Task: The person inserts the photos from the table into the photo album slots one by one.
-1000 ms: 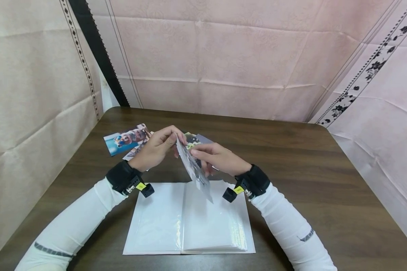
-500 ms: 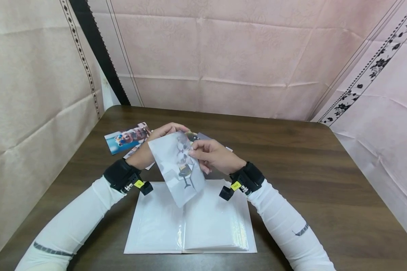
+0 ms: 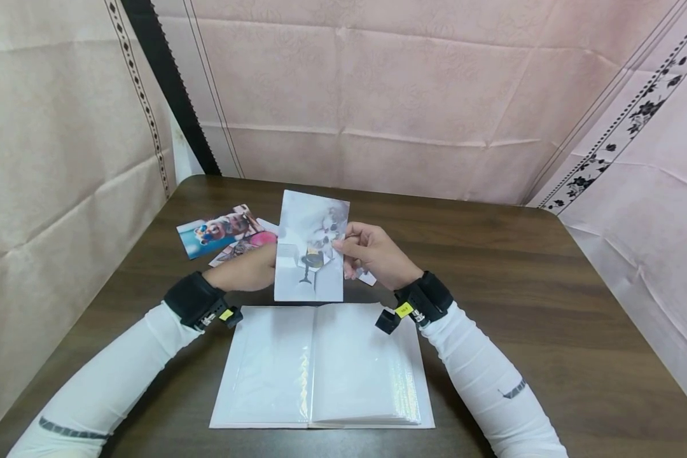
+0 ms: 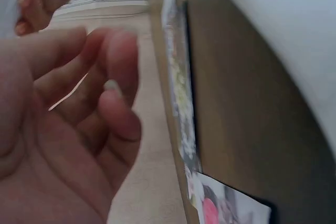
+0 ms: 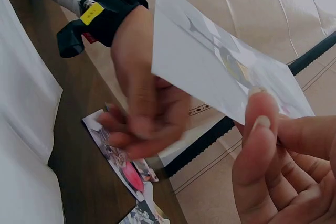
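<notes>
My right hand [image 3: 378, 252] pinches the right edge of a pale photo print [image 3: 298, 219] between thumb and fingers. The print stands upright above the far edge of an open photo album [image 3: 269, 362] and shows a wine glass and light flowers. My left hand [image 3: 247, 270] is partly hidden behind the print in the head view. In the left wrist view that hand's fingers [image 4: 123, 59] are loosely bent with nothing between them. The right wrist view shows the left hand blurred, apart from the print. White album pages with clear sleeves lie below both hands.
Several loose photos lie beyond the album, among them a blue-edged one [image 3: 206, 236] and one with a pink patch [image 3: 264, 238]. A white corner [image 3: 368, 278] of another shows under the right hand. Pale patterned cloth [image 3: 412, 95] hangs around the brown table [image 3: 492, 273].
The print has turned from edge-on to facing the camera and risen upright. My left hand has let go of its top edge and moved down and left behind it; the right keeps its pinch.
</notes>
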Tool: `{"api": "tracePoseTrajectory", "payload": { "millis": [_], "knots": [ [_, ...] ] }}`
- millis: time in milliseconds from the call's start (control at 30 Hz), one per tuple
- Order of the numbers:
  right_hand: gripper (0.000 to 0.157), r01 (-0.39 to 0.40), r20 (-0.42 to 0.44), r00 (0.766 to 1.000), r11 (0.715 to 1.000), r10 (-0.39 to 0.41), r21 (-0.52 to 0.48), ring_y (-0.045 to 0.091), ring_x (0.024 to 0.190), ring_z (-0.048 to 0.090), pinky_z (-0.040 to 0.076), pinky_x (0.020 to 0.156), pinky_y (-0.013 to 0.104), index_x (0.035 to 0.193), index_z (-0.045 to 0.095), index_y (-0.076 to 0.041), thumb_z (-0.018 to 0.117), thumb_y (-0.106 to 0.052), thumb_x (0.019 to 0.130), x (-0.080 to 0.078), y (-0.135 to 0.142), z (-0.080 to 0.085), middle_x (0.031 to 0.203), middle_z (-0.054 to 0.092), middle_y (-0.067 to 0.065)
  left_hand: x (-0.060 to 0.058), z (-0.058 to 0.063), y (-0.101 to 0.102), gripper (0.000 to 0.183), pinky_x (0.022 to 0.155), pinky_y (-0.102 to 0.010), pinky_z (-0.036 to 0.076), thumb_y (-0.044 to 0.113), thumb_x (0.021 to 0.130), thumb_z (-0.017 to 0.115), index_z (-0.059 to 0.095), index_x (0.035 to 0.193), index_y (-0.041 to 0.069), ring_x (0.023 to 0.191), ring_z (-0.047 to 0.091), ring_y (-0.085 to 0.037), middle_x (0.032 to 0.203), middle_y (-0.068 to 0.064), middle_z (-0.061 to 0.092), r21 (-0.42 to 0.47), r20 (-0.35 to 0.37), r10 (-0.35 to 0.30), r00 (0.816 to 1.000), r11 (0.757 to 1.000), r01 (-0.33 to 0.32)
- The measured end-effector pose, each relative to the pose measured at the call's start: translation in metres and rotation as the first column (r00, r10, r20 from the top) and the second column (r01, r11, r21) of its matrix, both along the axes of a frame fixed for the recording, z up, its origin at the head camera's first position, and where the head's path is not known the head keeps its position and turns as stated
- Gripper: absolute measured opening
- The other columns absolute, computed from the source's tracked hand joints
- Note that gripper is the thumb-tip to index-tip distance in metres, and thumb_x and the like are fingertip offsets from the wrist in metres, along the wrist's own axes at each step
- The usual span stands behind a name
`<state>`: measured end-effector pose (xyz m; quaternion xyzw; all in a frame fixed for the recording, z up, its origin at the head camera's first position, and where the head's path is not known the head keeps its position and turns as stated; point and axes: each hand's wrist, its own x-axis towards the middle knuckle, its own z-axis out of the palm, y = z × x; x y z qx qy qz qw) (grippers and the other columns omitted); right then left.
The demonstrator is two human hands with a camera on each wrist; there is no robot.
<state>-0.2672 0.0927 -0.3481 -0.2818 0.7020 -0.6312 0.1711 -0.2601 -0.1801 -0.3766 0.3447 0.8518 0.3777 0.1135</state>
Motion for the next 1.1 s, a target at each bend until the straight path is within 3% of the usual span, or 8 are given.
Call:
{"api": "tracePoseTrajectory", "payload": {
  "millis": [67,133,267,400,533,600,833,1100],
  "knots": [
    [0.021,0.006,0.005,1.0,1.0,-0.006,-0.009,0.03,0.058,0.058,0.042,0.051,0.027,0.101,0.052,-0.003,0.059,-0.021,0.095,0.0,0.0,0.0,0.064,0.061,0.009,0.002,-0.004,0.0,0.053,0.099,-0.046,0.043,0.021,0.095,0.057,0.039,0.145,0.013,0.114,0.053,-0.019,0.138,-0.007,0.052,-0.049,-0.026,-0.072,0.997,0.996,0.071],
    [0.022,0.016,0.014,1.0,1.0,-0.016,-0.02,0.03,0.059,0.059,0.042,0.051,0.026,0.104,0.052,-0.002,0.058,-0.021,0.095,-0.001,0.001,0.0,0.065,0.062,0.009,0.003,-0.008,0.001,0.056,0.094,-0.045,0.047,0.02,0.095,0.058,0.037,0.146,0.013,0.109,0.056,-0.02,0.135,-0.009,0.053,-0.056,-0.031,-0.133,0.991,0.99,0.131],
    [0.023,0.043,0.03,0.999,0.999,-0.043,-0.023,0.038,0.065,0.058,0.042,0.052,0.026,0.108,0.053,-0.003,0.058,-0.022,0.095,-0.001,0.001,-0.001,0.067,0.064,0.009,0.007,-0.013,0.005,0.061,0.09,-0.042,0.048,0.021,0.092,0.062,0.036,0.146,0.013,0.109,0.054,-0.02,0.139,-0.009,0.047,-0.047,-0.059,-0.185,0.981,0.982,0.182],
    [0.023,0.055,0.051,0.997,0.998,-0.053,-0.027,0.037,0.065,0.058,0.043,0.055,0.027,0.104,0.051,-0.003,0.057,-0.023,0.096,-0.002,0.0,-0.004,0.067,0.063,0.008,0.009,-0.016,0.007,0.07,0.1,-0.044,0.038,0.023,0.091,0.064,0.028,0.15,0.013,0.12,0.043,-0.021,0.149,-0.009,0.035,-0.029,-0.06,-0.189,0.98,0.982,0.187],
    [0.021,0.05,0.063,0.997,0.998,-0.047,-0.049,0.024,0.061,0.06,0.047,0.059,0.028,0.101,0.05,-0.002,0.057,-0.022,0.096,-0.005,0.0,-0.008,0.067,0.062,0.007,0.011,-0.015,0.008,0.072,0.097,-0.044,0.038,0.019,0.091,0.064,0.023,0.15,0.011,0.116,0.044,-0.022,0.147,-0.011,0.036,-0.016,-0.034,-0.193,0.981,0.981,0.193],
    [0.021,0.051,0.066,0.997,0.997,-0.048,-0.051,0.025,0.062,0.06,0.048,0.06,0.029,0.101,0.05,-0.002,0.057,-0.022,0.096,-0.006,0.001,-0.011,0.067,0.062,0.007,0.011,-0.015,0.008,0.07,0.096,-0.043,0.038,0.018,0.091,0.064,0.026,0.149,0.011,0.115,0.045,-0.022,0.145,-0.01,0.038,-0.016,-0.03,-0.188,0.982,0.982,0.188],
    [0.025,0.07,0.075,0.995,0.997,-0.068,-0.02,0.047,0.073,0.055,0.05,0.062,0.032,0.104,0.051,-0.002,0.058,-0.025,0.095,-0.01,0.002,-0.017,0.071,0.063,0.009,0.013,-0.017,0.008,0.068,0.085,-0.037,0.044,0.022,0.091,0.064,0.029,0.147,0.011,0.097,0.054,-0.018,0.113,-0.009,0.054,-0.039,0.014,-0.168,0.986,0.985,0.168],
    [0.025,0.092,0.088,0.992,0.996,-0.092,0.005,0.047,0.075,0.056,0.051,0.066,0.037,0.106,0.053,-0.003,0.058,-0.025,0.095,-0.011,0.002,-0.019,0.073,0.063,0.009,0.015,-0.016,0.006,0.061,0.078,-0.035,0.045,0.03,0.088,0.067,0.039,0.14,0.013,0.087,0.056,-0.016,0.098,-0.002,0.057,-0.06,0.073,-0.127,0.989,0.99,0.131]
  ]
}}
